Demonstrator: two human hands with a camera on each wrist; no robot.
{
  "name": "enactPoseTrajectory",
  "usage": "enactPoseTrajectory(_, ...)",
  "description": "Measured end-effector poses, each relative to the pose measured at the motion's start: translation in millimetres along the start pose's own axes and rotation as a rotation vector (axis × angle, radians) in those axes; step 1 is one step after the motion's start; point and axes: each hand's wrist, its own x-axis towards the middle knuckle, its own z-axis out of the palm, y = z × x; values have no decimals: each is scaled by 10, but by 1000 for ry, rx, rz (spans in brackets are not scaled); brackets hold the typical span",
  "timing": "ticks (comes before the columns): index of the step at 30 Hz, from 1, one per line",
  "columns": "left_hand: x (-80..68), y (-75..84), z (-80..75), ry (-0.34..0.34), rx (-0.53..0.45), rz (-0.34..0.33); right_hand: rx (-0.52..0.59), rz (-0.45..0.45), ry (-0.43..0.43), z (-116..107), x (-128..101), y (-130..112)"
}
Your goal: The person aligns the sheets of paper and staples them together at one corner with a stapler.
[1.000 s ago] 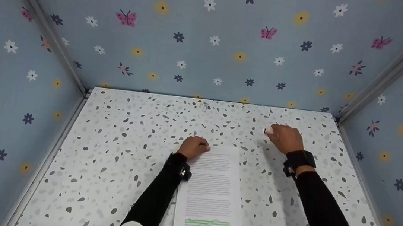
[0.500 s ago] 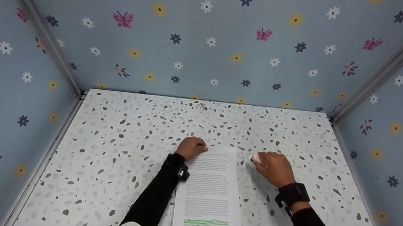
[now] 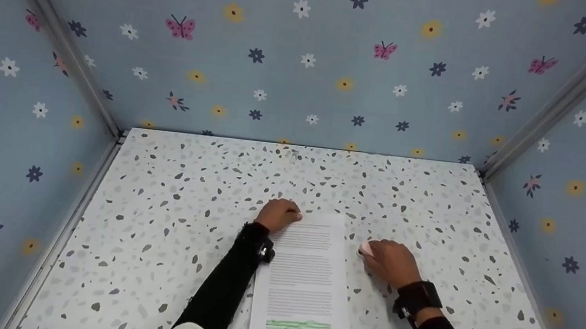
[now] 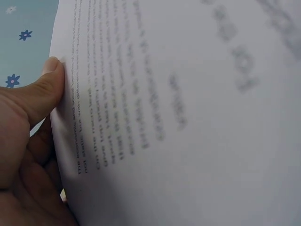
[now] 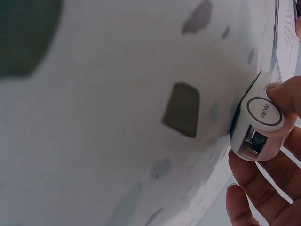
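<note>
A stack of printed sheets (image 3: 303, 274) lies upright before me, with green highlighter strokes across its lowest lines. My left hand (image 3: 278, 215) pinches its upper left corner. In the left wrist view the thumb (image 4: 52, 77) presses on the printed face, fingers curled behind the paper edge. To the right of the sheets, my right hand (image 3: 394, 263) holds a small white and pink stapler (image 5: 258, 117) between thumb and fingers. The stapler's round label and dark front opening show in the right wrist view, close by the speckled tabletop.
The speckled white table (image 3: 188, 175) is enclosed by blue flowered panels (image 3: 305, 51) at the back and both sides. Grey metal posts (image 3: 61, 36) stand at the corners. Both wrists wear dark straps with cameras (image 3: 417, 300).
My right hand has come down toward me and slightly left with the stapler, from the far right of the table to beside the sheets. The left hand keeps its place at the corner.
</note>
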Motion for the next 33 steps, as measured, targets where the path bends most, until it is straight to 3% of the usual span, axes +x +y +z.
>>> enactPoseTrajectory(11, -95, 169, -98, -67, -93, -7, 126, 126, 34, 69, 56, -74)
enactPoseTrajectory(21, -113, 169, -96, -73, -75, 21, 161, 63, 37, 140, 154, -231)
enactPoseTrajectory(33, -126, 145, -93, -64, -83, 8, 164, 107, 28, 133, 174, -288)
